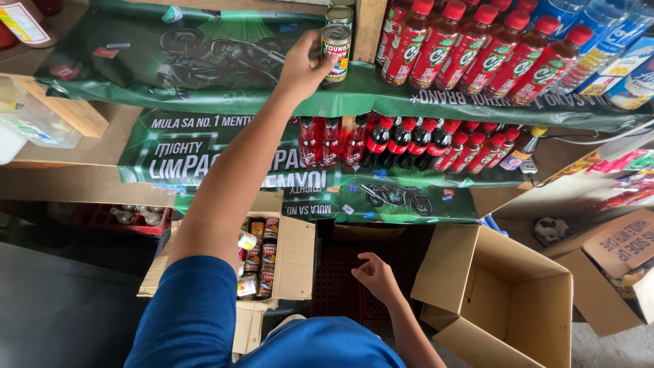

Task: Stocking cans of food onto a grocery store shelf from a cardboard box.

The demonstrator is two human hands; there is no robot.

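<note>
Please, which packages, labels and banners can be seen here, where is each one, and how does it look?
Small round tin can: top shelf, in left hand; red, yellow and green label.
Red plastic sauce bottles: top shelf, right; red caps, green-white labels.
Green printed banners: along shelf edges; motorcycle pictures.
Open brown cardboard box of tins: floor, left.
Empty open brown cardboard box: floor, right of right hand.

Can (336, 45) on top shelf (204, 102) left of bottles (477, 48); box of cans (296, 255) below, empty box (504, 300) to its right
</note>
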